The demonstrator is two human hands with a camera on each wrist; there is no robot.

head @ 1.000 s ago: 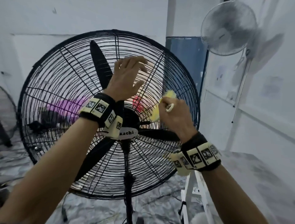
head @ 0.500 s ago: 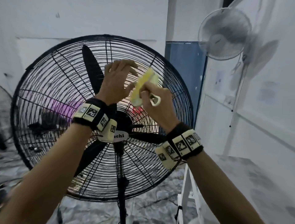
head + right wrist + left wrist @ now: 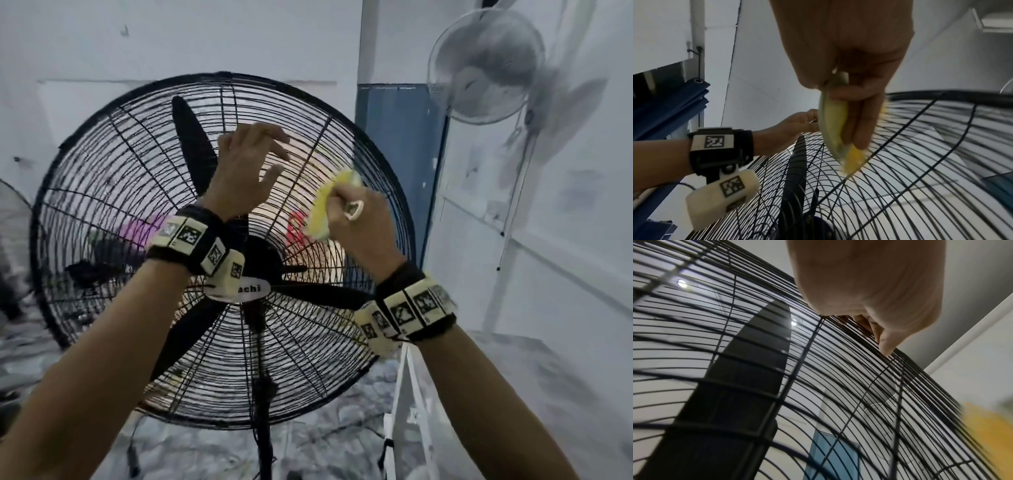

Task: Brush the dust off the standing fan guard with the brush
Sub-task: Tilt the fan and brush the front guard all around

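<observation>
White wall behind; brush [image 3: 327,202] blurred, right hand [image 3: 363,222] covers handle.

The fan guard [image 3: 113,178] is thin black wire, painted and matt, with a fuzzy grey coat dulling the outer ring. Behind it the blades [image 3: 191,144] look like smooth black plastic or metal with a faint sheen; I cannot tell which. The brush [image 3: 322,212] has a pale, glossy plastic back and soft yellow bristles, blurred at the tips. The wrist bands [image 3: 191,240] are black woven cloth strapping that carries cream matt plastic blocks with printed paper-like squares. The second fan [image 3: 486,68] on the wall seems pale plastic, dull and dusty. The walls [image 3: 171,41] are flat white, matt, with a few scuffs.
</observation>
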